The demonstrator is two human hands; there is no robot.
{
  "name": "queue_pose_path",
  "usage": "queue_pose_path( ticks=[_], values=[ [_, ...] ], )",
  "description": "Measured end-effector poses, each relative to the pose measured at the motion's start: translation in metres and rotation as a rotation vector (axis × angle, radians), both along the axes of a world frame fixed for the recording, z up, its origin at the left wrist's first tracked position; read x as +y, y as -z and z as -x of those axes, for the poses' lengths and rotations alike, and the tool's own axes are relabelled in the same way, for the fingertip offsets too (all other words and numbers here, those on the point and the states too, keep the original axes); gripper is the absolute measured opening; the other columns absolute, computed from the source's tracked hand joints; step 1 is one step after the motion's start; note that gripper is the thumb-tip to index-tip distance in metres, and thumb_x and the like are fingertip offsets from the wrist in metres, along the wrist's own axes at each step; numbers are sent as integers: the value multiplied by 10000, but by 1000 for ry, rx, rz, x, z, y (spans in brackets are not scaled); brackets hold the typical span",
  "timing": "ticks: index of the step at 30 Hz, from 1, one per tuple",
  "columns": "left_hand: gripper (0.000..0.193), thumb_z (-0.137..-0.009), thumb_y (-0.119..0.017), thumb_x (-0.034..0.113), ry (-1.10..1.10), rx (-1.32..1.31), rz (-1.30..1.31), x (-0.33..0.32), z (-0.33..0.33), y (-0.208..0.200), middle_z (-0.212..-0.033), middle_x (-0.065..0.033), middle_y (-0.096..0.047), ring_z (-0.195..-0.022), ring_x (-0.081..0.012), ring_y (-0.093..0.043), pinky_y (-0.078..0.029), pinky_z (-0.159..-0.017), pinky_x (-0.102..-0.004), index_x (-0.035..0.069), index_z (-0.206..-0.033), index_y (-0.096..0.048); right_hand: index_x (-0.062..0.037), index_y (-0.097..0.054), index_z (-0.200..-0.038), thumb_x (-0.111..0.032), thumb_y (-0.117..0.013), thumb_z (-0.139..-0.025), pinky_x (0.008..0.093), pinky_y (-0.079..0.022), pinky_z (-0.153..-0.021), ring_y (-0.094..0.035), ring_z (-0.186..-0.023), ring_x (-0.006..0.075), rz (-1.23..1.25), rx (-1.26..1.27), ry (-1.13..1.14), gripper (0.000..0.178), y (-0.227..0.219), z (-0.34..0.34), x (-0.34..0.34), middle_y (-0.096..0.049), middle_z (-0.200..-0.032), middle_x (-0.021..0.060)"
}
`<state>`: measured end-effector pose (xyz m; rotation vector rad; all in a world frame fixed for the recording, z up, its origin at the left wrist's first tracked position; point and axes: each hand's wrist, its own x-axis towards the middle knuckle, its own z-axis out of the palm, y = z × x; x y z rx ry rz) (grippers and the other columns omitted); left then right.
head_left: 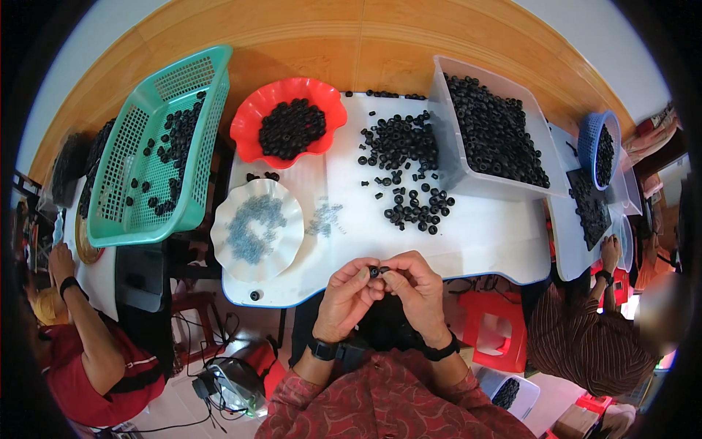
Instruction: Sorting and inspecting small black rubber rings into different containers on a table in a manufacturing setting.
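Note:
My left hand (344, 298) and my right hand (415, 294) meet in front of my chest, just off the table's near edge. Thumbs and fingers of both are pinched round a small black round part (374, 271). A second dark piece seems to sit against it at my right fingertips; the fingers hide most of both. Beyond my hands, loose black round parts (418, 208) lie on the white table (344, 256). To the left, a wavy-rimmed white plate (289, 252) holds small bluish, see-through pieces, and more such pieces (325, 219) are scattered beside it.
Behind the plate stands a red wavy bowl (245, 139) of black parts; a clear bin (504, 189) full of them is at right. A green basket (124, 233) stands left. People sit at both sides, one hand (610, 252) at right. A red stool (493, 322) is below.

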<state>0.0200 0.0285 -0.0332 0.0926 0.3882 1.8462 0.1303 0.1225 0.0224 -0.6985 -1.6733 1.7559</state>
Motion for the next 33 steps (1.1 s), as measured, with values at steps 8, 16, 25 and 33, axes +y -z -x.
queue_pose_path(
  ticks=[8,16,25,33],
  values=[
    [223,-980,-538,103,-21,32,49,-1,1,-10,-946,-95,-659,-797,-150,-645,-533,-710,-269,-16,-1162,-588,8,-623,-1011,3,-596,-920,201,-482,-670,-593,-777,77,-89,-46,3,95,-4,3,-3,-565,-971,29],
    [231,-973,-553,98,-50,45,44,-2,0,-11,-989,-106,-663,-811,-158,-657,-556,-717,-283,-23,-1165,-596,28,-608,-1014,56,-574,-911,230,-522,-708,-616,-810,116,-121,-38,-26,112,-5,4,-1,-546,-993,73],
    [240,-988,-526,92,-50,68,32,-2,1,-14,-973,-98,-660,-837,-146,-656,-566,-761,-282,-22,-1190,-590,20,-615,-1019,64,-586,-899,230,-515,-722,-612,-824,117,-149,-45,-16,131,-5,4,-2,-552,-994,73],
    [244,-987,-532,94,-55,83,55,-2,1,-17,-969,-95,-663,-833,-139,-655,-569,-761,-275,-22,-1193,-590,16,-622,-1014,67,-593,-892,228,-515,-719,-616,-815,119,-221,-58,-10,136,-8,5,-1,-554,-986,70]
  ],
)
